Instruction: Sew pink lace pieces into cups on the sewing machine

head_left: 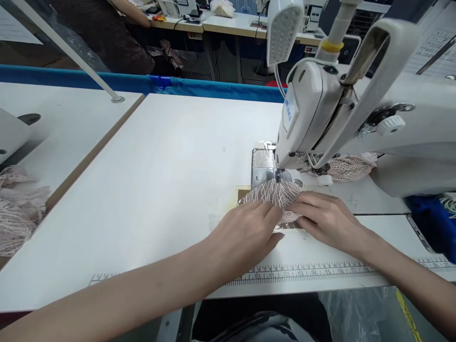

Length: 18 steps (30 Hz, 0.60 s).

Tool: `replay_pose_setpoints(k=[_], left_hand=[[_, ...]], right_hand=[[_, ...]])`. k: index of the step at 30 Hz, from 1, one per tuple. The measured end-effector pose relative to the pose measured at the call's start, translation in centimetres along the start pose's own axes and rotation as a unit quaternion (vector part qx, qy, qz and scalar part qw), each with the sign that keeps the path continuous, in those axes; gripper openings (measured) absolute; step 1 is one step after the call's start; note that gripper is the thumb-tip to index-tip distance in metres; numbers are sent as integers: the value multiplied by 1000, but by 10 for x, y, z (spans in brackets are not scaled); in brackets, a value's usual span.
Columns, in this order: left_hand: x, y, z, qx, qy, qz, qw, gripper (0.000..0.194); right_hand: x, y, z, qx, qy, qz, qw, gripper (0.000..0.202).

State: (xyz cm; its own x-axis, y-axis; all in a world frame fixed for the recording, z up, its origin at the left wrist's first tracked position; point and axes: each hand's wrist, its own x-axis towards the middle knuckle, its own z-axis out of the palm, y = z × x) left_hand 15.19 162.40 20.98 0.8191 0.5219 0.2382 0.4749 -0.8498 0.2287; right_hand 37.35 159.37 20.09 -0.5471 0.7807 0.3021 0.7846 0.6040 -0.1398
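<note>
A piece of pale pink lace fabric (274, 192) lies gathered under the needle and presser foot of a white sewing machine (306, 109). My left hand (251, 230) has its fingers curled down on the near left part of the lace, thumb pointing right. From the right, my right hand (322, 216) grips the lace's right edge between fingers and thumb, close to the left fingertips. Part of the lace is hidden beneath both hands. The metal needle plate (261, 164) shows just behind the fabric.
More pink lace (352, 167) lies behind the needle, under the machine arm. Another lace pile (21, 213) sits at the far left. A printed ruler (299, 273) runs along the table's front edge. A blue cloth (432, 223) is at the right. Beyond the table, a person's arm (131, 12) shows.
</note>
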Motion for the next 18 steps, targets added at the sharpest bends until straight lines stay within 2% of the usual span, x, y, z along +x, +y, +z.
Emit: replay_pose_setpoints(k=[4, 7, 9, 13, 18], left_hand=[[20, -13, 2, -57, -80, -52, 994, 28], [34, -23, -3, -97, -118, -62, 986, 24], [42, -28, -8, -111, -123, -62, 984, 13], [48, -32, -16, -160, -116, -82, 977, 32], [42, -27, -14, -188, -75, -89, 975, 24]], right_hand=[[10, 9, -4, 22, -5, -6, 1000, 22], [13, 15, -5, 63, 34, -11, 997, 19], [14, 17, -3, 80, 76, -8, 994, 19], [14, 18, 2, 101, 129, 13, 986, 19], [13, 16, 3, 92, 157, 32, 983, 18]])
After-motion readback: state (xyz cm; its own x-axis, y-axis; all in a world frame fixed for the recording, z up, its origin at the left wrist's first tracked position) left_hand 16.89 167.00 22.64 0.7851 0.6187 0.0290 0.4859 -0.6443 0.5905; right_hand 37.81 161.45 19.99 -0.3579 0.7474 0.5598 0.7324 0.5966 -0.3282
